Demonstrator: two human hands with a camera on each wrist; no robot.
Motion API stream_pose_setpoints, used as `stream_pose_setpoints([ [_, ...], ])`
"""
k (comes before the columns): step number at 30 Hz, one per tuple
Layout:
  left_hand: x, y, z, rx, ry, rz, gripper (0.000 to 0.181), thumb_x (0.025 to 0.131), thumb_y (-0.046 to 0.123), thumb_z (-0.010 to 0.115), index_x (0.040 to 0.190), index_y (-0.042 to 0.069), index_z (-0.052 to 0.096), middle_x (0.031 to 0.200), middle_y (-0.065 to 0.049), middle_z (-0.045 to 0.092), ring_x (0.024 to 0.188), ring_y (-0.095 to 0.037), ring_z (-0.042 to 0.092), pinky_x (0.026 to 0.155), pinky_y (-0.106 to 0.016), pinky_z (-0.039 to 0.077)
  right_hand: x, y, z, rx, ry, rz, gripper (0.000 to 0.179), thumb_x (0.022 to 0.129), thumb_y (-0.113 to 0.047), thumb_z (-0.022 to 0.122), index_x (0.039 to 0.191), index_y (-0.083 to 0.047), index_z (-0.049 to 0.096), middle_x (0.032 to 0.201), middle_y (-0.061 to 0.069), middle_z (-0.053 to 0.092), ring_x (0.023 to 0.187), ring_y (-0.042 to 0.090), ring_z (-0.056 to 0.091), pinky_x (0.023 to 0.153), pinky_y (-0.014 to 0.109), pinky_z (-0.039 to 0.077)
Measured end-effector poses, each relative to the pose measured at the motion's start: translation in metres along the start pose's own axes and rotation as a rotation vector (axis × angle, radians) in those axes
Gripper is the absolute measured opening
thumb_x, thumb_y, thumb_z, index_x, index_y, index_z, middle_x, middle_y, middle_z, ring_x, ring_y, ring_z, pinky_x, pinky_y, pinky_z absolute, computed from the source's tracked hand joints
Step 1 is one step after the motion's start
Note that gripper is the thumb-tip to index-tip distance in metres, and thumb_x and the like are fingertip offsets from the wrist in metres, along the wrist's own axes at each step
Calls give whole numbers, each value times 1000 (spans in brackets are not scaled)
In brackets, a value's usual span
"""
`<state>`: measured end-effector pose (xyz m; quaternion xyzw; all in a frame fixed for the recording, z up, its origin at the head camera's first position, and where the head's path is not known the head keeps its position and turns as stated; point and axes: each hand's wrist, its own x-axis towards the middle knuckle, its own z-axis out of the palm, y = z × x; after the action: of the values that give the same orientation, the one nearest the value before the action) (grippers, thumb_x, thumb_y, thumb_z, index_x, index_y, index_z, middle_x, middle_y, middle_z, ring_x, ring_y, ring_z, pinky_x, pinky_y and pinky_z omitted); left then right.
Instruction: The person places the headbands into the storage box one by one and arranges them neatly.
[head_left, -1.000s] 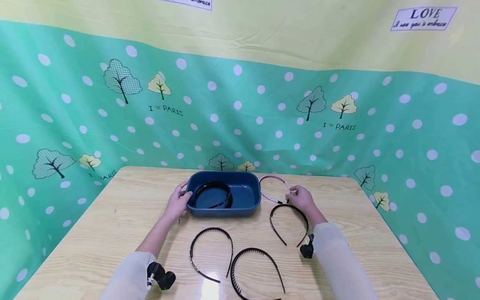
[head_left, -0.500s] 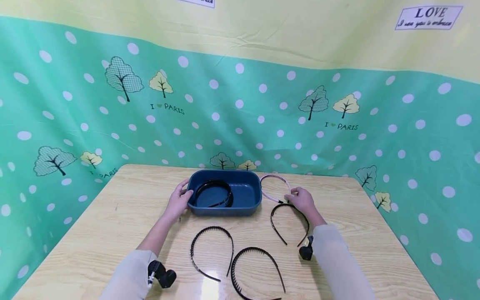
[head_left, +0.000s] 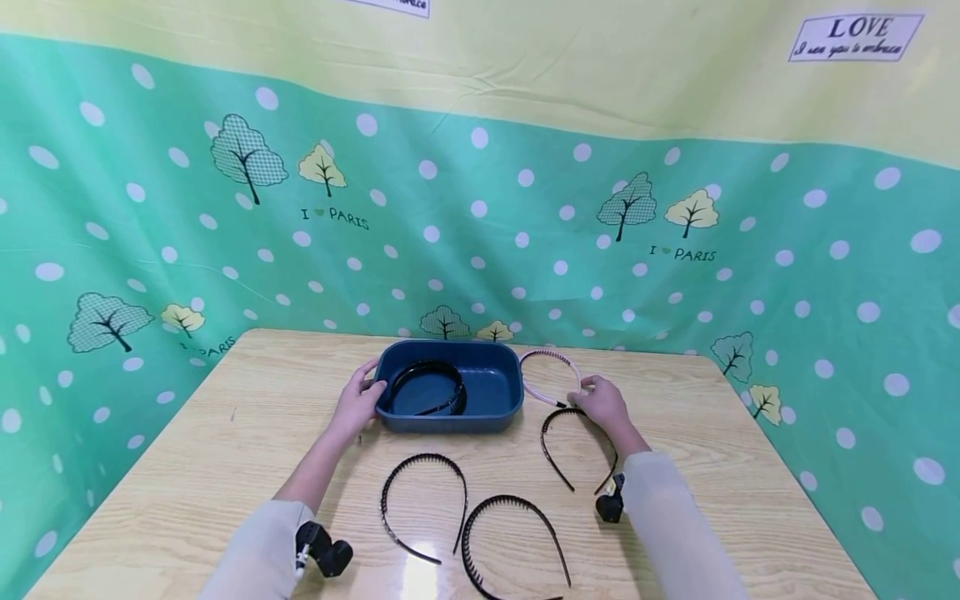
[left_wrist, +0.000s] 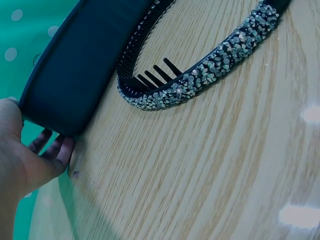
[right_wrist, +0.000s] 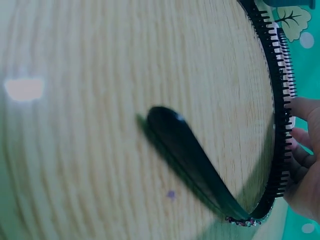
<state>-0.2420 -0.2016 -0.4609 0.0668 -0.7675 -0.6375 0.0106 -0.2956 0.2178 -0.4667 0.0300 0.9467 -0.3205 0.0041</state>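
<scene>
My left hand (head_left: 356, 405) grips the left end of a blue plastic bin (head_left: 442, 424), thumb over the rim and fingers low on the wall. Black headbands (head_left: 459, 392) lie in the bin's left half. Right of the bin, a pink headband (head_left: 546, 352) with black tips lies on the table. My right hand (head_left: 606, 406) pinches its right end; the fingers hide that tip. Just below lies a black toothed headband (head_left: 549, 454), which partly covers the pink one in the right wrist view.
Two more black headbands, one left (head_left: 424, 457) and one right (head_left: 507, 499), lie at the table's front. Crystals stud one headband (left_wrist: 200, 77) in the left wrist view. A patterned cloth (head_left: 480, 250) hangs behind the wooden table (head_left: 285, 392).
My right hand has shifted slightly left, and its fingers now cover the pink headband's right tip. The left hand stays on the bin. The head view has shifted a little.
</scene>
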Motion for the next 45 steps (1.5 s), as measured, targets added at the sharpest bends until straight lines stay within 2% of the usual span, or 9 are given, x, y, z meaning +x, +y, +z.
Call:
stream_pose_setpoints([
  [9,-2,2,0,13,-3,4,51,99,18,42,148,18,27,131,-25,45,97,-29,59,64,-26,53,1,2,-3,39,15,5,43,85,-16,59,121,8,56,100,24,65,87,30,62,78,43,50],
  [16,-4,2,0,19,-4,16,51,99,18,42,148,17,26,133,-27,45,104,-34,57,65,-26,52,-1,3,-5,83,36,33,37,85,-13,57,116,8,60,109,25,64,99,34,60,82,42,51],
  [20,-4,3,0,13,-5,18,51,99,18,42,148,17,26,133,-28,45,103,-35,57,64,-25,52,-1,4,-7,154,52,60,37,83,-10,54,115,7,61,109,25,64,96,32,61,75,36,53],
  [25,-4,2,0,15,2,14,51,99,17,42,148,18,28,132,-27,47,99,-32,58,64,-26,52,-1,5,-8,226,61,83,37,81,-8,53,113,8,63,96,22,68,76,22,62,61,26,50],
  [30,-4,2,0,17,1,15,50,99,17,42,147,18,28,132,-27,47,100,-32,58,64,-26,53,0,6,-9,237,91,78,35,77,-7,54,106,8,66,72,11,67,64,15,57,57,24,46],
  [34,-4,2,0,22,-1,18,51,99,17,42,148,17,28,132,-27,46,102,-33,58,64,-26,53,2,7,-8,254,91,89,34,77,-7,54,105,7,66,67,7,65,60,13,56,55,24,46],
  [41,-5,3,0,28,-11,11,51,99,19,42,148,18,26,134,-26,44,105,-33,56,67,-26,53,4,7,-8,242,89,113,34,79,-10,54,107,4,66,66,5,64,64,15,56,57,24,45],
  [45,-4,3,0,32,-16,10,51,100,19,41,148,19,26,134,-26,44,107,-35,55,67,-27,54,2,5,-8,221,75,110,34,83,-13,55,110,6,65,77,11,67,74,20,60,63,26,48],
])
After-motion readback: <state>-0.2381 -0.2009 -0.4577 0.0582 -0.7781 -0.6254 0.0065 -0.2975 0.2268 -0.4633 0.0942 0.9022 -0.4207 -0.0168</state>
